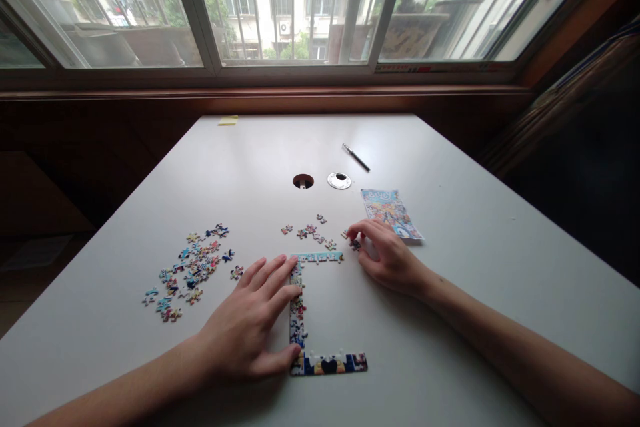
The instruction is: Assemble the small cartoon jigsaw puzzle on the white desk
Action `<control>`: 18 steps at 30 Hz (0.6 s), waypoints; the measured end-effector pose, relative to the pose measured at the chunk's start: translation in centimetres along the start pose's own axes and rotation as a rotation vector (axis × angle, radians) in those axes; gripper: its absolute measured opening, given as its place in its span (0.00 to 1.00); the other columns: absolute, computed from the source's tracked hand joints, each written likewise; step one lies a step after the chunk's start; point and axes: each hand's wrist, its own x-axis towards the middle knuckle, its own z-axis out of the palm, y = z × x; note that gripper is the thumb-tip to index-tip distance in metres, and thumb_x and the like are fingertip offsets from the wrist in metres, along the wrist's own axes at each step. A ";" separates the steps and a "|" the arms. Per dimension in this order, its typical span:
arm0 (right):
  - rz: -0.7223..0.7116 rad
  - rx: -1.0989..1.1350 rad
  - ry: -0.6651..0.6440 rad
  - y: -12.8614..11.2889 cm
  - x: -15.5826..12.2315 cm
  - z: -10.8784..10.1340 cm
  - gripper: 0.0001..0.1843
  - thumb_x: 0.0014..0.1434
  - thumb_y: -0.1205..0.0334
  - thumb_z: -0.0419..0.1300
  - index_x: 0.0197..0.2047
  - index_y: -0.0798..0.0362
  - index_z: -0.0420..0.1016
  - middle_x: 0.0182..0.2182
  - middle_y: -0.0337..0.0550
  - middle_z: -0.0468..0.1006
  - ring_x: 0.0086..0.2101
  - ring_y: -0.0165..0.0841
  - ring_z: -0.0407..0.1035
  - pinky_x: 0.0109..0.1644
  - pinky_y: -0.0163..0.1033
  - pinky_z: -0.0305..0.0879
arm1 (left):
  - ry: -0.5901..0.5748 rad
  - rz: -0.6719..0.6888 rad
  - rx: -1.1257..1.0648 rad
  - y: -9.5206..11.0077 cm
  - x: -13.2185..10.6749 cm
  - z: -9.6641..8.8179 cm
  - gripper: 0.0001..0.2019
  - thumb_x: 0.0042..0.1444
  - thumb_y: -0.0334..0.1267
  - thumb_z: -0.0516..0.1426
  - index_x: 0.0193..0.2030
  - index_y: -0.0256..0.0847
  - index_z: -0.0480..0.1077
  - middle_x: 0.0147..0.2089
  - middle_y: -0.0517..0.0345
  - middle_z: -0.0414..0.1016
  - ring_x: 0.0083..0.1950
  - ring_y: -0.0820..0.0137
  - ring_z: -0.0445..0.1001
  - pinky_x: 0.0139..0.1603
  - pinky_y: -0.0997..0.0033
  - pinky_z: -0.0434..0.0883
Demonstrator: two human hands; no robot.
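Right hand [383, 252] nearer the dark loose piece [355, 245] – fingers curled at it, can't tell if gripped – just right of the puzzle frame's [297, 320] top strip, long side running toward the person under left hand's [253, 323] spread fingers.

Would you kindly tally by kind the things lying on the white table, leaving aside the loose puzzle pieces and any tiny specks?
Three-sided puzzle border: 1
Printed picture sheet: 1
Pen: 1
Round metallic cover: 1
Yellow paper slip: 1
Total: 5
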 end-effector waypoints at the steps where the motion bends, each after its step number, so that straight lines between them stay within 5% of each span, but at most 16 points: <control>1: -0.001 -0.001 0.001 0.0 0.0 0.0 0.22 0.48 0.79 0.54 0.45 0.50 0.68 0.39 0.43 0.75 0.42 0.40 0.68 0.52 0.48 0.62 | -0.002 0.000 0.002 0.0 0.0 0.0 0.30 0.53 0.51 0.60 0.62 0.45 0.61 0.76 0.50 0.43 0.75 0.48 0.46 0.72 0.41 0.48; 18: 0.002 -0.002 0.012 -0.1 0.0 0.0 0.22 0.48 0.78 0.54 0.45 0.49 0.69 0.38 0.43 0.76 0.40 0.40 0.68 0.50 0.47 0.63 | 0.025 0.008 -0.023 0.0 0.0 0.1 0.30 0.53 0.51 0.60 0.61 0.45 0.62 0.76 0.49 0.44 0.75 0.47 0.47 0.73 0.41 0.48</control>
